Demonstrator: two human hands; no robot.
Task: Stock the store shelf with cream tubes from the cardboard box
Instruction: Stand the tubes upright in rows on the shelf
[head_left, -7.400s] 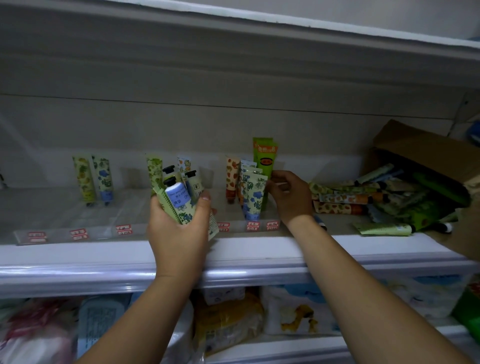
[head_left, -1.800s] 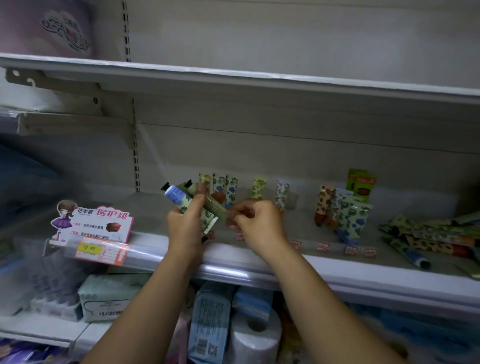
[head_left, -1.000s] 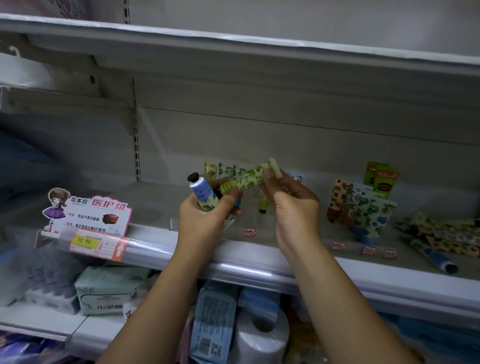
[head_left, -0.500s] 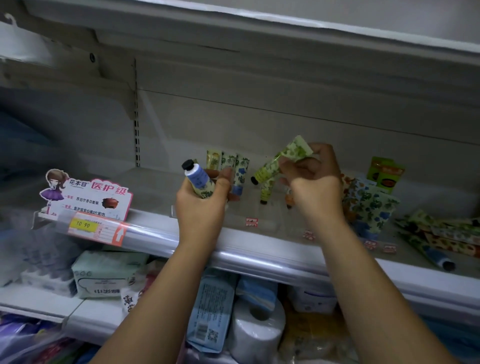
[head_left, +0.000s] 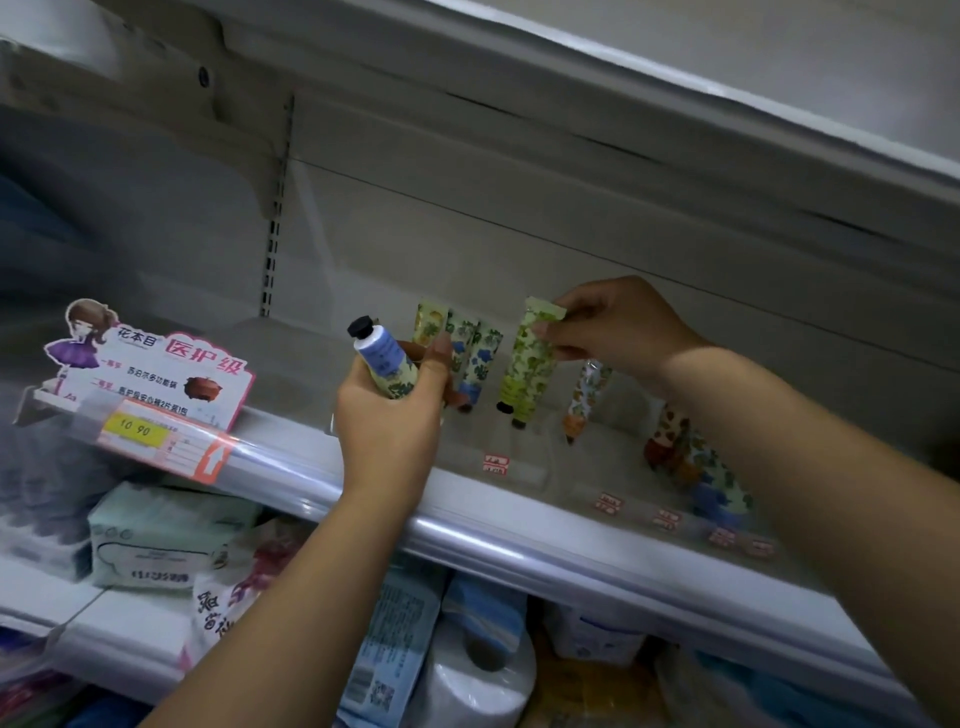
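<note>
The shelf (head_left: 291, 353) looks like painted metal, pale and matt. The rail (head_left: 291, 462) along its front edge is clear plastic with a hard, glossy shine. The blue-labelled tube (head_left: 387, 364) and the leaf-printed tube (head_left: 530, 364) are smooth printed plastic with a slight sheen, the first topped by a black plastic cap (head_left: 358, 327). The pink sign (head_left: 156, 364) is printed card. Below, the tissue pack (head_left: 156, 535) sits in thin, shiny film.

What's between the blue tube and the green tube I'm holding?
Between the blue tube and green tube, three floral tubes stand on the shelf, head view.
</note>
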